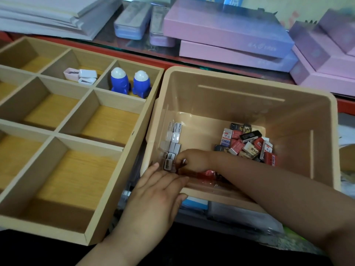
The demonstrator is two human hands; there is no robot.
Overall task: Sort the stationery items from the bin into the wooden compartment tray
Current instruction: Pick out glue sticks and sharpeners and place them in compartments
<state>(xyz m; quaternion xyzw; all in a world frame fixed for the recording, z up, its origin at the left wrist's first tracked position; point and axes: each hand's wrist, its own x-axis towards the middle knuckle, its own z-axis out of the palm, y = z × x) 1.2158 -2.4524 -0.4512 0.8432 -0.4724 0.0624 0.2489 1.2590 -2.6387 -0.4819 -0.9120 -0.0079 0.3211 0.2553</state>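
A beige plastic bin (249, 93) stands on the right. Inside, a row of small grey pencil sharpeners (174, 139) lines its left wall and a heap of boxed erasers (247, 144) lies at the right. My right hand (192, 159) reaches down into the bin, fingers pinched on the nearest sharpener (169, 164). My left hand (153, 196) rests over the bin's near left rim, fingers spread. The wooden compartment tray (134, 131) sits to the left; one back cell holds three pale sharpeners (81, 75), the cell beside it two blue rocket-shaped sharpeners (130, 82).
Pink and purple flat boxes (230, 33) and pencil cases (132, 20) are stacked behind the bin. White paper stacks (48, 14) lie at the back left. The other tray cells hold nothing. Clear packets (240, 212) lie under the bin's near edge.
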